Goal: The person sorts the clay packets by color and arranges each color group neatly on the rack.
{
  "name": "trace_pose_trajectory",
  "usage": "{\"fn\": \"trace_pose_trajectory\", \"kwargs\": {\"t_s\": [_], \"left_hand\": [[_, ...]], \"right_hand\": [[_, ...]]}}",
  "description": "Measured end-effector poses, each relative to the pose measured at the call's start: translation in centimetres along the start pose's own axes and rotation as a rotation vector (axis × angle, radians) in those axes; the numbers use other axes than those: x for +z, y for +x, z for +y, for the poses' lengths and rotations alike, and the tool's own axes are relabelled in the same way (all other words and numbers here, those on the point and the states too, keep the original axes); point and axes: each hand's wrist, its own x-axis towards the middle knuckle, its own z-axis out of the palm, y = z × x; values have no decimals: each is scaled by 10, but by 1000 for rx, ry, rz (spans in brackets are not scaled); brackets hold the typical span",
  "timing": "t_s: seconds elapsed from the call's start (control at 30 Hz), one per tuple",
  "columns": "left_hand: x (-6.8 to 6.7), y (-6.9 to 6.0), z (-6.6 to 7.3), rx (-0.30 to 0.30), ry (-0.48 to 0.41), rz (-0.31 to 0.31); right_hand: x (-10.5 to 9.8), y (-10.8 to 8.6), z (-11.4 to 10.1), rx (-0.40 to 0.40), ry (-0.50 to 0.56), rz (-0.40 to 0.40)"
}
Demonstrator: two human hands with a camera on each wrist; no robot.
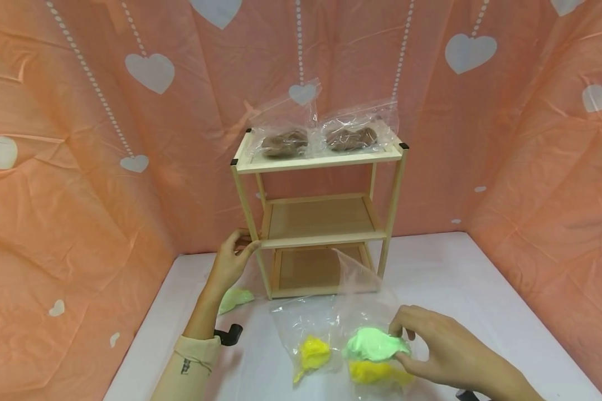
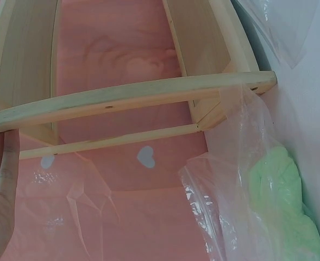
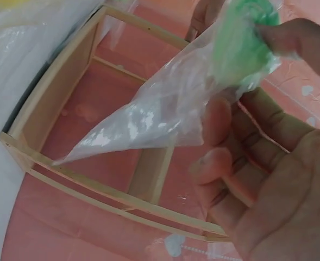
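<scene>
place: we see a curtained booth (image 1: 547, 184), wider room unclear | left, far, right: peach heart-print curtain (image 1: 351, 55) | near: white table (image 1: 446, 278)

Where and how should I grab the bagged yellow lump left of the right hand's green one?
Probably pinch the yellow lump through its bag from above and left: it is compact, while the bag spreads loosely toward the shelf, and the right hand with the green lump crowds its right.
</scene>
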Motion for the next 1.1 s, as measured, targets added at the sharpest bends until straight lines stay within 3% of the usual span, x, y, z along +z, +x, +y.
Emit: {"fn": "trace_pose_trajectory", "kwargs": {"t_s": [0.17, 0.33, 0.5, 1.1], "left_hand": [[0, 0, 0, 5, -3, 1], [0, 0, 1, 5, -6, -2], [0, -1, 1, 9, 4, 0], [2, 0, 0, 14, 24, 33]], "right_hand": [[-4, 3, -2, -104, 28, 47], [-7, 8, -3, -153, 48, 78], [-7, 18, -1, -226, 59, 161], [9, 71, 16, -188, -24, 321]]}}
